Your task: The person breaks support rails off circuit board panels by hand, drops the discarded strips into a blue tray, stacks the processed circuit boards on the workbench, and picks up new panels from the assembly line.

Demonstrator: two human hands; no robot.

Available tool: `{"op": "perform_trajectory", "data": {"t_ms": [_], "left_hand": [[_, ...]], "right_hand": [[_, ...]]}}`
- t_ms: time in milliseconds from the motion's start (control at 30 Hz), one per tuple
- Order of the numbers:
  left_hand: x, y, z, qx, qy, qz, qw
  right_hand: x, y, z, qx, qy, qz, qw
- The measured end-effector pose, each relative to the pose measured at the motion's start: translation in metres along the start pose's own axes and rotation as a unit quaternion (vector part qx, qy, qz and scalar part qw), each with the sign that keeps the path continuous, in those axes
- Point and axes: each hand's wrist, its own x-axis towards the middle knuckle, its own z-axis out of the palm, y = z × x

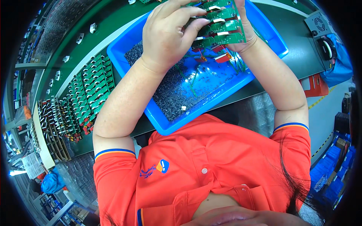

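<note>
A panel of green circuit boards (230, 27) with white connectors is held up over the far side of a blue bin (162, 122). My left hand (166, 32) is at its left side, thumb and fingers closed at the boards' edge. My right hand (247, 28) grips the panel's right edge, its fingers mostly hidden behind the boards. Red parts (223, 57) hang just below the panel. Many small dark metal pieces (169, 98), pin- or screw-like, lie in the bin, with thin green strips (194, 81) among them. A small white piece (183, 108) rests near the bin's front corner.
Rows of green boards (92, 84) stand on the dark bench to the left, beside brown-edged boards (52, 128). White pieces (93, 27) sit along the green strip behind. A grey box with a fan (319, 24) and a blue bag (339, 64) are at the right end.
</note>
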Motion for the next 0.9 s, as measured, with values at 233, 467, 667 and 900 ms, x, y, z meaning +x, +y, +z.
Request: {"op": "perform_trajectory", "data": {"t_ms": [233,467,667,900], "left_hand": [[0.002,-0.001,0.003,0.081,-0.053,0.035,0.995],[-0.004,-0.004,0.007,0.010,-0.030,0.049,0.998],[0.027,0.047,-0.007,0.205,-0.238,-0.106,0.943],[0.016,0.034,0.000,0.235,-0.238,-0.098,0.937]], "right_hand": [[0.001,-0.002,-0.002,-0.026,0.006,-0.035,0.999],[0.005,-0.006,-0.003,0.073,-0.055,-0.041,0.995],[0.004,-0.005,-0.004,0.040,0.010,-0.067,0.997],[0.005,-0.006,0.000,0.065,0.018,-0.071,0.995]]}}
